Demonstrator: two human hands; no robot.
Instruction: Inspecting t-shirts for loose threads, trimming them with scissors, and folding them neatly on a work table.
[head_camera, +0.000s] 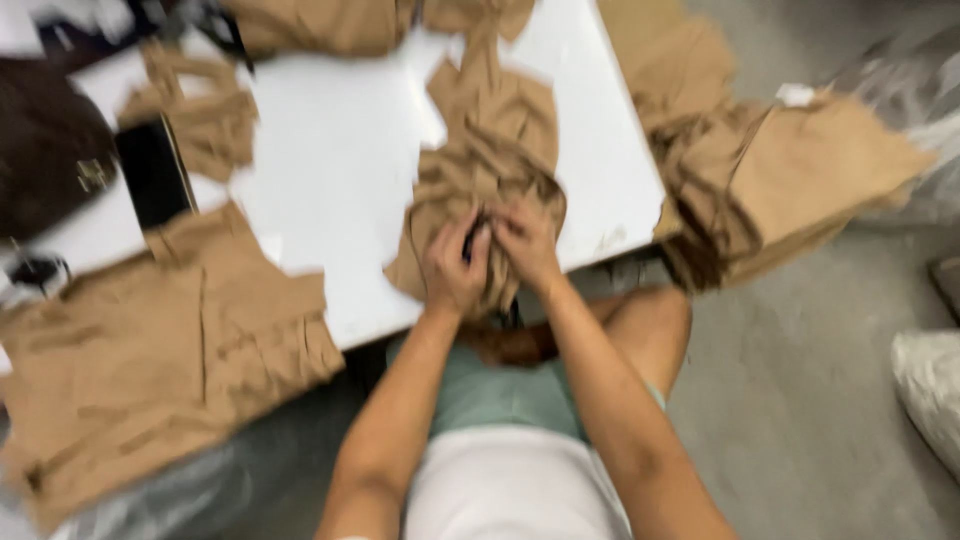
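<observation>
A tan fabric piece (490, 150) lies bunched on the white table (330, 170), hanging over its near edge. My left hand (455, 265) grips the cloth's lower part with curled fingers. My right hand (525, 240) holds the same piece right beside it, the two hands almost touching. A small dark thing shows between the hands; blur hides what it is.
A stack of tan fabric (150, 350) lies at the left near corner. Another tan pile (790, 180) sits to the right of the table. More tan pieces (200, 110) and a black flat object (155, 170) lie at the back left. A white bag (930, 390) rests on the grey floor.
</observation>
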